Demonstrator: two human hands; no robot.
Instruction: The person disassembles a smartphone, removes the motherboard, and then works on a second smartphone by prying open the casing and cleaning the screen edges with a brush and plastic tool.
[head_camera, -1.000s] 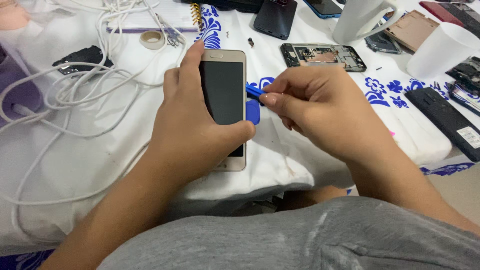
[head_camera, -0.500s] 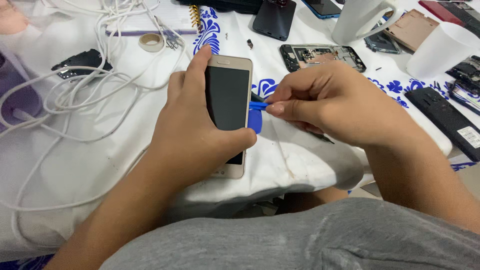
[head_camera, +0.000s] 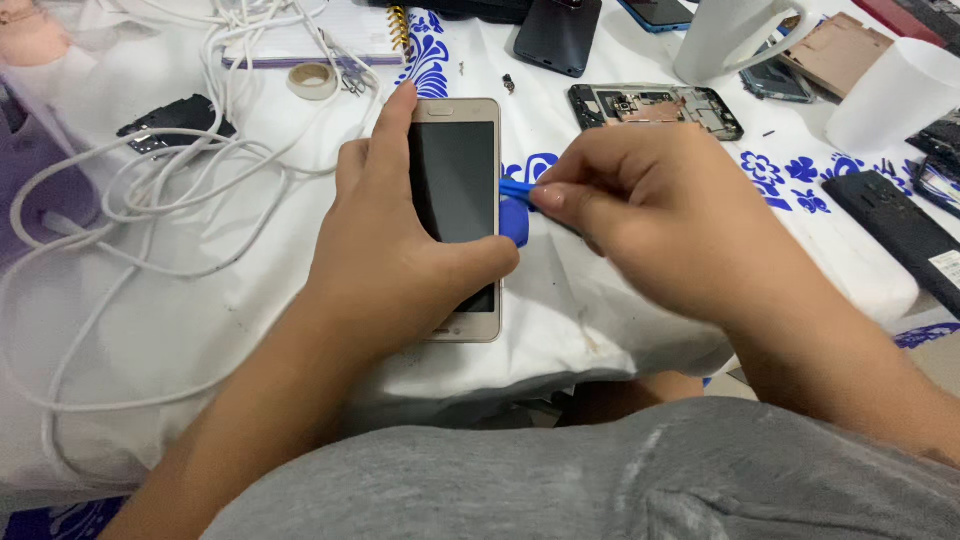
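Left hand (head_camera: 390, 255) grips the gold smartphone (head_camera: 457, 215) on the white cloth (head_camera: 200, 320); right hand (head_camera: 650, 215) pinches a blue pry tool (head_camera: 515, 190) against the phone's right edge.

head-worn view, looking steeply down, close

Work surface is a table draped in a white cloth (head_camera: 180, 330) with blue floral print toward the upper right of the frame. Cloth is creased and slightly stained near the lower centre. Lighting is even and soft. Walls, floor and windows are not visible.
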